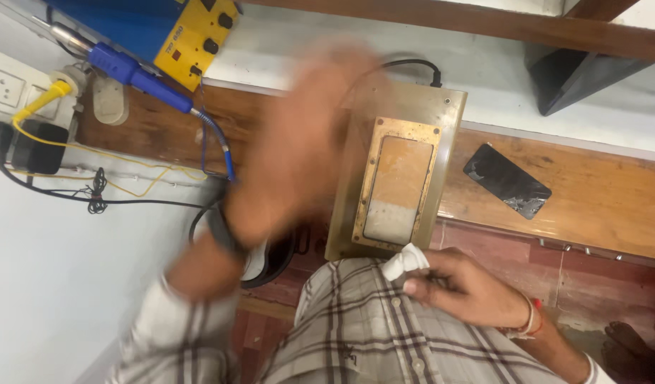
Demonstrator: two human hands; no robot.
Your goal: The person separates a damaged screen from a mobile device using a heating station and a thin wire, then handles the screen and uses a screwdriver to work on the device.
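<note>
Nearest the camera, against the person's checked shirt, the right hand (464, 288) lay curled with its fingers (430, 284) closed around a small wad of white cloth (406, 261), pinched so that its tip stuck out toward the bench. That tip sat just at the near edge of the flat rectangular metal plate with the brass-coloured frame (398, 174), touching or almost touching the pale lower end of the inset panel; the plate lay directly ahead of the fingers, its long axis running away from the person, so the right hand was much the nearer of the two to it. The wrist was bent inward, a red-and-white thread band round it, the forearm coming in from the lower right. The left hand (299, 153) was raised higher over the left side of the plate, so smeared by motion blur that whether its fingers were spread or closed could not be told; it seemed to hold nothing. Farther right, on the wooden bench top (598, 206), a dark cracked phone screen panel (507, 180) lay well apart from both hands. Farthest left stood a blue-and-yellow soldering station (192, 32) with its blue-handled iron (139, 77).
</note>
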